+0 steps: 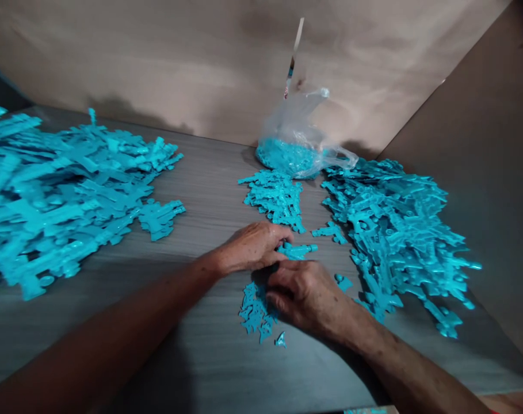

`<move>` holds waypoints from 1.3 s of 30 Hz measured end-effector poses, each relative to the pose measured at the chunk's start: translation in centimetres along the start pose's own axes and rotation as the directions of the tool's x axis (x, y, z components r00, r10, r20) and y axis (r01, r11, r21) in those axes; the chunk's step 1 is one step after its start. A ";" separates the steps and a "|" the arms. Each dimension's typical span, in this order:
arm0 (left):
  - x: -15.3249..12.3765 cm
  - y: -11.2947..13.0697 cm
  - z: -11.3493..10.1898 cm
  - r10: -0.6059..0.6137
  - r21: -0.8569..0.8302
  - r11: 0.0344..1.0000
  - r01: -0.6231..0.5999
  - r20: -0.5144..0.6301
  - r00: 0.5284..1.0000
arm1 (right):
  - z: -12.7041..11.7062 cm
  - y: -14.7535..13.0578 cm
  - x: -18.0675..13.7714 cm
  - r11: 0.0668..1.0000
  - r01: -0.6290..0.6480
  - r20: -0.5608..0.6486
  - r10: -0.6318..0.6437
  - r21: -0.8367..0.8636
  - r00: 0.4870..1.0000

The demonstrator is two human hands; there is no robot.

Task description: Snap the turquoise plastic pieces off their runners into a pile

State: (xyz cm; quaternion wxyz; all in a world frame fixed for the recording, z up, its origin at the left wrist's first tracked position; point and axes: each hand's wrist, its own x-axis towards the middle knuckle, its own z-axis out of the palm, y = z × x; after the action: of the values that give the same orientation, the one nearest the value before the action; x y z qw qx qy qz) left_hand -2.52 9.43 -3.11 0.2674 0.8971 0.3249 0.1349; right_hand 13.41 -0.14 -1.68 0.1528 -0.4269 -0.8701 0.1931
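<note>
My left hand and my right hand meet at the middle of the grey table. Both are curled round one turquoise plastic strip whose end sticks out to the right of the left fingers. Just under the hands lies a small heap of turquoise bits. A second small heap lies beyond the hands.
A big pile of turquoise strips covers the left of the table, another pile the right. A clear plastic bag with small turquoise parts stands at the back against a brown paper wall. A brown panel closes the right side.
</note>
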 end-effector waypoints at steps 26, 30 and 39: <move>0.8 -2.0 -0.1 -0.304 -0.689 0.670 0.277 0.086 0.949 | 0.8 -1.4 -0.2 1.000 0.008 0.049 -0.007 -0.020 0.999; 0.8 -1.5 -0.5 -0.311 -0.716 0.642 0.274 0.083 0.947 | 1.1 -1.1 -0.3 0.996 0.087 0.000 -0.087 -0.008 0.996; 0.8 -0.2 -0.9 -0.386 -0.785 0.524 0.331 0.127 0.914 | 1.3 -1.0 -0.2 0.986 0.169 -0.021 -0.169 -0.013 0.985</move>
State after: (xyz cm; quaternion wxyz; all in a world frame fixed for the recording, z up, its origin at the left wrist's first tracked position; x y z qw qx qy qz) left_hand -2.34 10.43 -2.44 0.6477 0.5933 0.4164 0.2347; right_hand 12.25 -1.09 -2.41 0.1759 -0.3546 -0.9025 0.1698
